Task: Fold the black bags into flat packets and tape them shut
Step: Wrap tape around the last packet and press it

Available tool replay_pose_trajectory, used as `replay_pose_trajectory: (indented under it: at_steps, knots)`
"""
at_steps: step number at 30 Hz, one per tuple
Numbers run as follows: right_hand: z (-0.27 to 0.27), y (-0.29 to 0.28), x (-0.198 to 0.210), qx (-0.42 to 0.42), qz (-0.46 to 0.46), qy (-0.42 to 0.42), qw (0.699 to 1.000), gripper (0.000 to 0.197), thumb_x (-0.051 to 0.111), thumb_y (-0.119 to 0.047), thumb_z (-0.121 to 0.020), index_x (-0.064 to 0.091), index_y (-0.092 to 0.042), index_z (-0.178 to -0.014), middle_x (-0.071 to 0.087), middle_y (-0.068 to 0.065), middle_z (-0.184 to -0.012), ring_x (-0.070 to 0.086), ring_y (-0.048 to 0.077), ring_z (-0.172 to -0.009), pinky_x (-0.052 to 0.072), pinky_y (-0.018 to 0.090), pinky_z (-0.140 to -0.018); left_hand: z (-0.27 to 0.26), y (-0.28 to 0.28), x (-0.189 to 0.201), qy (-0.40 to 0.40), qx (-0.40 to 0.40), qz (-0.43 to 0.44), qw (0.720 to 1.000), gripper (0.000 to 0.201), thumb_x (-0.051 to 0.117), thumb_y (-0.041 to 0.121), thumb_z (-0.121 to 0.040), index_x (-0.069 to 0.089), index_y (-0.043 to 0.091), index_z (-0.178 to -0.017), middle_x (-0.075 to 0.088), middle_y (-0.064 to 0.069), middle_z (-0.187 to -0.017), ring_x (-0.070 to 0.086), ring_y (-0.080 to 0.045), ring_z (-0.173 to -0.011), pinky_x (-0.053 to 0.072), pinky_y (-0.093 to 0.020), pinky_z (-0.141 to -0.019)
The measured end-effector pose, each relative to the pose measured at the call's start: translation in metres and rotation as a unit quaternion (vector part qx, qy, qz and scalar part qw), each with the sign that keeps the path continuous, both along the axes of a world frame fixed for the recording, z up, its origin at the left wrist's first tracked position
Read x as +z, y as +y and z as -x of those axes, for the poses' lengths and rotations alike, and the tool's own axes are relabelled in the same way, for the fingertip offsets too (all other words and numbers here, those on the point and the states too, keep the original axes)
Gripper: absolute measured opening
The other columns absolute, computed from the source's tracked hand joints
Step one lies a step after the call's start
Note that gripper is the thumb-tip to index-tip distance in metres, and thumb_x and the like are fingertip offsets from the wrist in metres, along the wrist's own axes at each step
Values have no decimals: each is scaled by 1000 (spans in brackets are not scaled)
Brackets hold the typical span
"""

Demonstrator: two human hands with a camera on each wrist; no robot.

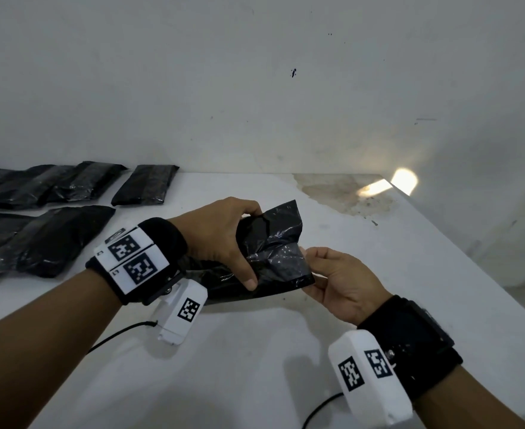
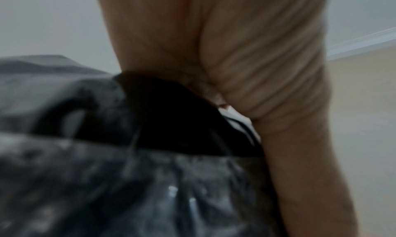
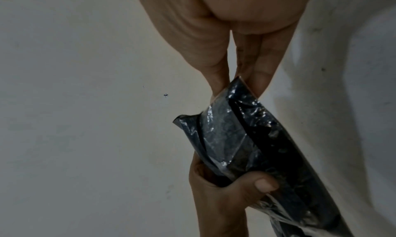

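Note:
I hold a crinkled black bag [image 1: 273, 249] above the white table [image 1: 255, 351], near its middle. My left hand [image 1: 224, 233] grips the bag from the left, fingers curled over its top and thumb across its front. My right hand [image 1: 326, 274] pinches the bag's right corner between thumb and fingers. In the right wrist view the right hand [image 3: 233, 81] pinches the top edge of the bag [image 3: 242, 139], and the left hand [image 3: 235, 186] wraps the bag lower down. The left wrist view is blurred: the left hand [image 2: 235, 71] over the bag [image 2: 128, 172].
Several flat black packets [image 1: 53, 212] lie in rows at the table's far left. One more packet [image 1: 145, 185] lies nearest the middle. The wall stands behind the table. A brownish stain [image 1: 341, 193] and a bright light patch [image 1: 403, 181] mark the far right corner. Cables [image 1: 118, 335] trail from the wrist cameras.

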State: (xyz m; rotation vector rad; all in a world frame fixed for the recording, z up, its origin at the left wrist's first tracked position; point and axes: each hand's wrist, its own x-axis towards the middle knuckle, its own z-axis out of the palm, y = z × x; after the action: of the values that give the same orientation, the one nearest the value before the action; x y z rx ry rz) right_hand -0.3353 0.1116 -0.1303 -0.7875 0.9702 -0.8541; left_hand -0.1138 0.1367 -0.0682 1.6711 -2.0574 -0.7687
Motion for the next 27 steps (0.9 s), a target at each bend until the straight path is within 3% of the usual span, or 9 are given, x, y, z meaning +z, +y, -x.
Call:
replay_pose_trajectory:
  at_steps: [2, 7, 11, 14, 17, 19, 22, 25, 27]
  knots:
    - [0, 4, 1, 16, 28, 15, 999, 8, 67, -11, -88, 70, -4, -86, 74, 9, -82, 67, 18, -62, 56, 26, -52, -1, 1, 0, -5, 2, -1, 1000, 77, 101, 35, -33, 59, 28, -98, 70, 8, -92, 68, -7, -82, 59, -35, -77]
    - [4, 8, 9, 53, 73, 82, 993, 52, 56, -50, -93, 76, -1, -96, 76, 9, -97, 70, 24, -77, 60, 39, -74, -3, 3, 0, -16, 12, -6, 1000, 76, 101, 32, -35, 59, 27, -98, 69, 9, -92, 68, -7, -80, 59, -35, -76]
    - [-2, 16, 15, 95, 197, 151, 964, 41, 74, -41, -76, 78, -5, -96, 77, 10, -96, 72, 27, -92, 54, 44, -93, -1, 2, 1, -19, 14, -12, 1000, 74, 100, 30, -37, 58, 28, -98, 70, 8, -89, 69, -7, -79, 59, -35, -76]
    - [-7, 15, 16, 72, 216, 118, 967, 26, 78, -18, -76, 75, 3, -91, 75, 18, -90, 71, 32, -84, 59, 37, -84, -1, 4, 0, -10, 9, -21, 1000, 74, 100, 28, -37, 59, 27, -98, 72, 7, -88, 70, -8, -80, 59, -38, -78]
    - [-11, 12, 17, 76, 175, 71, 979, 14, 77, -15, -72, 70, -3, -70, 70, 14, -76, 65, 21, -70, 58, 28, -70, -2, 5, 1, -1, 8, -27, 1000, 74, 100, 30, -36, 59, 27, -97, 72, 7, -89, 70, -9, -82, 59, -39, -80]
    - [-13, 11, 14, 88, 136, 25, 987, 16, 75, -17, -70, 64, -7, -64, 66, 12, -76, 61, 20, -69, 56, 29, -69, -4, 6, 1, 4, 8, -31, 999, 74, 100, 31, -37, 59, 27, -98, 72, 8, -90, 70, -8, -82, 59, -38, -80]
    - [-18, 10, 10, 86, 81, -44, 992, 20, 73, -15, -72, 56, -4, -72, 63, 16, -80, 61, 24, -71, 59, 34, -66, -8, 9, 3, 22, 13, -37, 999, 74, 100, 29, -38, 59, 27, -100, 73, 8, -91, 71, -8, -81, 60, -37, -79]
    - [-23, 8, 8, 80, 70, -71, 992, 20, 70, -15, -74, 55, -3, -73, 65, 15, -79, 65, 25, -72, 60, 39, -68, -14, 12, 3, 56, 20, -43, 997, 78, 100, 28, -40, 59, 25, -107, 75, 5, -93, 73, -11, -82, 61, -36, -77]
    - [-24, 6, 8, 69, 75, -74, 992, 18, 69, -15, -75, 55, -4, -70, 67, 13, -76, 67, 23, -70, 60, 39, -65, -22, 14, 3, 72, 24, -56, 996, 88, 98, 37, -41, 56, 26, -118, 74, 4, -98, 73, -11, -83, 60, -33, -77]
